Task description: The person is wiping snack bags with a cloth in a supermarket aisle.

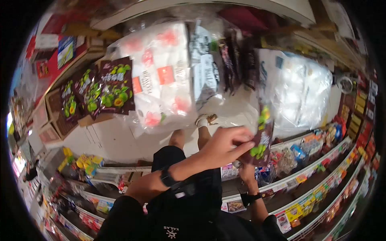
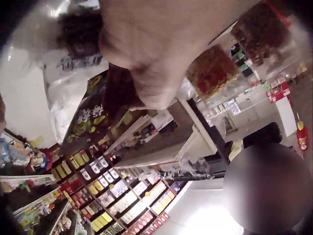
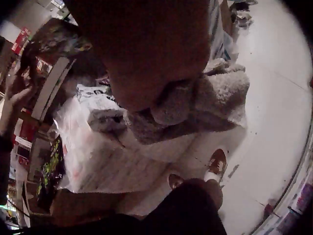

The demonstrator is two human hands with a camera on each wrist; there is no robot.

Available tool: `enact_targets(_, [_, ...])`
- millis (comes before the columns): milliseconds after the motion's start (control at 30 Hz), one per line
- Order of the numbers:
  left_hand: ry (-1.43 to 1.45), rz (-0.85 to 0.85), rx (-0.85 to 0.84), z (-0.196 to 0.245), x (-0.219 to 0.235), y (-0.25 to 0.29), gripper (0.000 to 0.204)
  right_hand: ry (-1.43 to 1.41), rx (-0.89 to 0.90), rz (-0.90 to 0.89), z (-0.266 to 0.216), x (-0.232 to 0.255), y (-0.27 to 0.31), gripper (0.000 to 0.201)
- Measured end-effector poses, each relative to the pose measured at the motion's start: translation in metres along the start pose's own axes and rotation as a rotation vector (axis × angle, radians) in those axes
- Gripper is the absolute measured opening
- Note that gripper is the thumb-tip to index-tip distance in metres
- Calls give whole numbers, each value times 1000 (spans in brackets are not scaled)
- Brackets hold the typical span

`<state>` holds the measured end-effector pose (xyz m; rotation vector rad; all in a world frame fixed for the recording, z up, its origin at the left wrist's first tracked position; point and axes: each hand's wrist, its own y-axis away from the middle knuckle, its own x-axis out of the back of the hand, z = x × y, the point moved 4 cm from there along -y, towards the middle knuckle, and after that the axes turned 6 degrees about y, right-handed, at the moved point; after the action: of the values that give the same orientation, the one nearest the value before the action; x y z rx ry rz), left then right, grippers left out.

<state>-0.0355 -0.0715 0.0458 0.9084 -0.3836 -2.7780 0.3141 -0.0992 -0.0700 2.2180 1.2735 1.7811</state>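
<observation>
In the head view my left hand reaches to the right and pinches a dark purple snack packet printed with green fruit. The left wrist view shows the same packet hanging below the fingers. Close under the packet's lower end is my right hand, partly covered by it. From the right wrist, that hand grips a grey fuzzy cloth, which hangs in folds; its fingertips are partly hidden in the cloth.
Similar purple packets lie on cardboard at the left. Beside them sits a floral tissue pack, then grey-white packets. A clear-wrapped white bundle lies to the right. Stocked shelves curve along the near side.
</observation>
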Motion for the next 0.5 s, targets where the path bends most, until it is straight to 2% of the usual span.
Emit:
enact_targets(67, [-76,111,70,13,40,53,21,-104,69,-5,18,-42,17,44])
enact_targets(133, [16,270,238,14,77,107,22,-232,28,-119,-33,-12,-25,41])
enact_targets(167, [18,384,247,17,93,131,22,-88,194,-90,-67,5,-41,41])
enact_targets(267, [132,695,281,14,147,194,21,-65,220,-131,-75,-10,-55,44])
enact_targets(333, [239,992,104,25,186,221,20,-36,216,-167,-92,-6,-67,50])
enact_targets(400, [247,1107,-205,43,241,219,23,-31,220,-169,-99,-7,-74,46])
enact_targets(467, [303,1347,-220,62,288,199,30,-50,226,-166,-107,-10,-84,47])
enact_targets(500, [309,1174,-350,63,316,185,32,-53,229,-173,-111,-11,-87,47])
